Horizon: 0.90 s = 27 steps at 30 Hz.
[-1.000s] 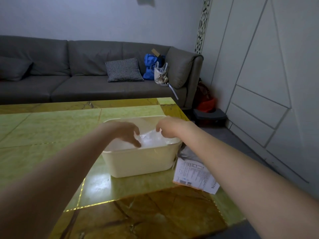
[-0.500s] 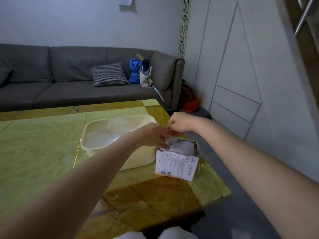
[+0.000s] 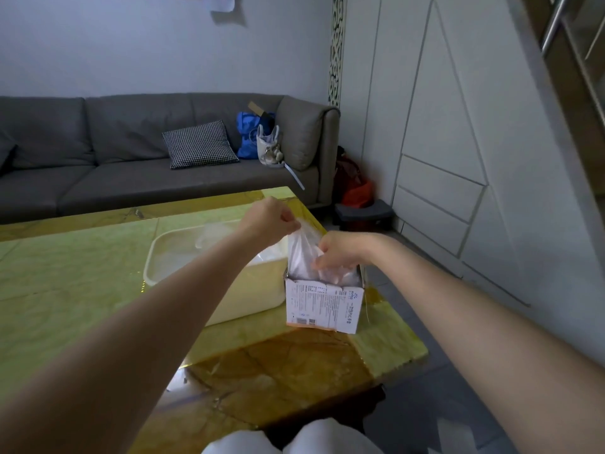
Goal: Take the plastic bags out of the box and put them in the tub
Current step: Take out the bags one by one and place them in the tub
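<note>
A white printed cardboard box [image 3: 322,304] stands open near the table's right edge. A clear plastic bag [image 3: 302,249] sticks up out of it. My left hand [image 3: 270,219] pinches the bag's top corner above the box. My right hand [image 3: 342,249] holds the bag's other side at the box mouth, fingers curled into the plastic. Just left of the box sits a cream rectangular tub [image 3: 248,298] with crumpled clear plastic [image 3: 212,232] inside; my left forearm crosses over it.
The glossy green and amber table [image 3: 72,276] ends just right of the box, with floor beyond. A grey sofa [image 3: 98,172] with a checked cushion [image 3: 199,145] and bags stands behind. White wall panels [image 3: 458,158] are at right.
Both hands left the tub and moved right to the box. The left hand has since risen, drawing a clear bag up out of the box. The camera turned right.
</note>
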Each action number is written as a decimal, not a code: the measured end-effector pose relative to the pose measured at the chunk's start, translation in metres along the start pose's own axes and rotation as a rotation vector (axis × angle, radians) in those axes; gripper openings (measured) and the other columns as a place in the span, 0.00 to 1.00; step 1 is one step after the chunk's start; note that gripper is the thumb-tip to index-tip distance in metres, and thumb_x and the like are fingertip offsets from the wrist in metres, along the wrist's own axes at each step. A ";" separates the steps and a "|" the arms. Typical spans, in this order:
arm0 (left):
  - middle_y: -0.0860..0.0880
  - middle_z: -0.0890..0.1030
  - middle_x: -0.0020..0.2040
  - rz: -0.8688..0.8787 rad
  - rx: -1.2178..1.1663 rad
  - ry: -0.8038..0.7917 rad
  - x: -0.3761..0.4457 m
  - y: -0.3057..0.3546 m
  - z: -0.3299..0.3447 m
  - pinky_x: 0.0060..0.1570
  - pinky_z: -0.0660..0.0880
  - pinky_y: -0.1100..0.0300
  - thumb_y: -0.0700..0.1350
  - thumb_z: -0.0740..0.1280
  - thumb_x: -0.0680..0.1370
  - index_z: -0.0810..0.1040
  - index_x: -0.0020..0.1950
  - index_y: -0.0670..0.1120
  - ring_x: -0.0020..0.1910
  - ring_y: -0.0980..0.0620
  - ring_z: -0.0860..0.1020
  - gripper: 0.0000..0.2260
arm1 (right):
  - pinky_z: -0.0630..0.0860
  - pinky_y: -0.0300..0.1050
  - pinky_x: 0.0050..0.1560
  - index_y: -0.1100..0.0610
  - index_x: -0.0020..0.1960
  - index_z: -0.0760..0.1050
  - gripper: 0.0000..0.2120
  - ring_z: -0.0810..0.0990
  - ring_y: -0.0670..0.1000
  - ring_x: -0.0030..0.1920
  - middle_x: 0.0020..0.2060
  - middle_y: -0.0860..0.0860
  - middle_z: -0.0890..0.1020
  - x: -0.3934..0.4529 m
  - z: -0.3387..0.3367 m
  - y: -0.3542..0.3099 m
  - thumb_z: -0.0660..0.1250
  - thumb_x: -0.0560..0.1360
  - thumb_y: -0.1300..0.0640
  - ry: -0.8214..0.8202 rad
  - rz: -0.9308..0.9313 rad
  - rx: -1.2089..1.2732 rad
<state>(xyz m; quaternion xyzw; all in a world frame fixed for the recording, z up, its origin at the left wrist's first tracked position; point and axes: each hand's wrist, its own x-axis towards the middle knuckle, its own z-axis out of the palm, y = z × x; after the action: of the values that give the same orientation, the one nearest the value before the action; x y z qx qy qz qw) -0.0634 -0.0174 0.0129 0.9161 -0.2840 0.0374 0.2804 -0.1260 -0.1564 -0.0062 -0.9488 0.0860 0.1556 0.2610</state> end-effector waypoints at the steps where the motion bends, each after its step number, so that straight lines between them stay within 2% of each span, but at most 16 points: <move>1: 0.45 0.78 0.39 -0.024 -0.050 0.028 0.001 0.000 -0.002 0.32 0.68 0.62 0.45 0.69 0.75 0.81 0.45 0.40 0.34 0.51 0.72 0.08 | 0.75 0.41 0.39 0.56 0.38 0.70 0.10 0.78 0.50 0.38 0.37 0.51 0.78 0.000 -0.002 0.001 0.65 0.77 0.55 0.048 -0.027 0.036; 4: 0.47 0.75 0.37 -0.084 -0.159 0.062 0.002 -0.003 -0.006 0.40 0.74 0.55 0.44 0.72 0.72 0.78 0.41 0.43 0.36 0.51 0.72 0.06 | 0.74 0.44 0.43 0.60 0.45 0.78 0.07 0.77 0.51 0.41 0.40 0.53 0.78 -0.001 -0.012 0.003 0.69 0.74 0.56 0.181 -0.100 0.207; 6: 0.48 0.73 0.36 -0.133 -0.218 0.051 0.002 -0.006 -0.007 0.45 0.76 0.51 0.43 0.72 0.72 0.73 0.38 0.44 0.37 0.49 0.72 0.08 | 0.73 0.45 0.46 0.62 0.48 0.80 0.08 0.77 0.51 0.44 0.41 0.53 0.79 -0.001 -0.018 0.004 0.71 0.73 0.57 0.293 -0.140 0.347; 8: 0.48 0.72 0.35 -0.173 -0.288 0.032 0.002 -0.007 -0.007 0.42 0.76 0.53 0.42 0.71 0.73 0.71 0.38 0.44 0.34 0.51 0.71 0.10 | 0.71 0.44 0.44 0.61 0.42 0.78 0.08 0.75 0.51 0.42 0.39 0.54 0.77 0.000 -0.020 0.005 0.72 0.72 0.57 0.386 -0.150 0.479; 10: 0.48 0.73 0.35 -0.198 -0.373 0.030 0.001 -0.008 -0.007 0.36 0.73 0.60 0.43 0.70 0.74 0.70 0.39 0.44 0.33 0.53 0.72 0.10 | 0.69 0.41 0.38 0.57 0.35 0.69 0.13 0.73 0.48 0.36 0.35 0.52 0.74 0.002 -0.021 0.007 0.73 0.71 0.57 0.435 -0.140 0.570; 12: 0.48 0.74 0.35 -0.207 -0.430 0.037 0.001 -0.006 -0.007 0.33 0.72 0.64 0.43 0.68 0.75 0.70 0.40 0.43 0.33 0.55 0.74 0.09 | 0.70 0.39 0.34 0.57 0.37 0.69 0.13 0.73 0.47 0.33 0.34 0.51 0.74 0.001 -0.021 0.008 0.73 0.71 0.59 0.411 -0.141 0.592; 14: 0.48 0.74 0.35 -0.204 -0.437 0.044 0.001 -0.005 -0.007 0.32 0.72 0.65 0.44 0.68 0.76 0.71 0.41 0.43 0.32 0.56 0.75 0.08 | 0.76 0.40 0.35 0.60 0.47 0.75 0.10 0.79 0.50 0.38 0.39 0.52 0.78 -0.001 -0.018 0.008 0.74 0.70 0.62 0.322 -0.135 0.594; 16: 0.48 0.75 0.35 -0.198 -0.427 0.047 0.002 -0.006 -0.007 0.32 0.72 0.65 0.44 0.68 0.76 0.72 0.44 0.42 0.30 0.56 0.76 0.08 | 0.79 0.49 0.49 0.62 0.56 0.76 0.17 0.81 0.55 0.48 0.46 0.55 0.80 0.001 -0.014 0.008 0.74 0.69 0.64 0.277 -0.131 0.562; 18: 0.47 0.78 0.39 -0.200 -0.425 0.052 0.003 -0.008 -0.007 0.31 0.72 0.65 0.44 0.68 0.76 0.73 0.47 0.41 0.26 0.59 0.77 0.07 | 0.76 0.54 0.59 0.62 0.60 0.76 0.22 0.80 0.57 0.54 0.52 0.55 0.81 0.004 -0.010 0.009 0.76 0.67 0.63 0.271 -0.127 0.504; 21: 0.42 0.82 0.47 -0.243 -0.468 0.119 0.006 -0.014 -0.009 0.33 0.73 0.63 0.43 0.67 0.76 0.72 0.43 0.43 0.30 0.56 0.80 0.06 | 0.72 0.54 0.64 0.62 0.67 0.71 0.33 0.76 0.56 0.61 0.62 0.55 0.76 0.005 -0.007 0.008 0.78 0.65 0.58 0.228 -0.133 0.484; 23: 0.41 0.81 0.50 -0.283 -0.553 0.172 0.007 -0.016 -0.012 0.36 0.75 0.60 0.42 0.66 0.77 0.72 0.46 0.43 0.34 0.52 0.81 0.04 | 0.70 0.52 0.66 0.62 0.70 0.68 0.37 0.73 0.54 0.64 0.65 0.53 0.73 0.006 -0.006 0.010 0.78 0.65 0.57 0.204 -0.153 0.466; 24: 0.41 0.80 0.52 -0.298 -0.603 0.202 0.007 -0.015 -0.014 0.37 0.77 0.60 0.42 0.64 0.78 0.72 0.51 0.43 0.34 0.52 0.81 0.04 | 0.71 0.50 0.66 0.62 0.71 0.66 0.37 0.73 0.52 0.63 0.65 0.51 0.73 0.004 -0.007 0.011 0.77 0.66 0.58 0.180 -0.164 0.455; 25: 0.42 0.79 0.52 -0.318 -0.656 0.235 0.007 -0.016 -0.016 0.37 0.77 0.60 0.41 0.61 0.80 0.72 0.58 0.41 0.34 0.52 0.81 0.08 | 0.73 0.48 0.62 0.62 0.71 0.66 0.36 0.76 0.51 0.59 0.62 0.51 0.74 0.004 -0.006 0.012 0.76 0.67 0.59 0.153 -0.167 0.437; 27: 0.43 0.77 0.51 -0.372 -0.785 0.300 0.009 -0.016 -0.020 0.36 0.78 0.61 0.42 0.56 0.81 0.67 0.67 0.40 0.32 0.52 0.81 0.14 | 0.78 0.41 0.47 0.60 0.70 0.68 0.31 0.78 0.47 0.43 0.53 0.50 0.77 0.002 -0.005 0.014 0.74 0.69 0.62 0.095 -0.162 0.355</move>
<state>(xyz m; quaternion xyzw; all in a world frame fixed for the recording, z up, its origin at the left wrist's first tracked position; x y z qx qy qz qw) -0.0456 0.0001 0.0238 0.7605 -0.0637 0.0082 0.6461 -0.1260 -0.1711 -0.0090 -0.8981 0.0478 0.0715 0.4313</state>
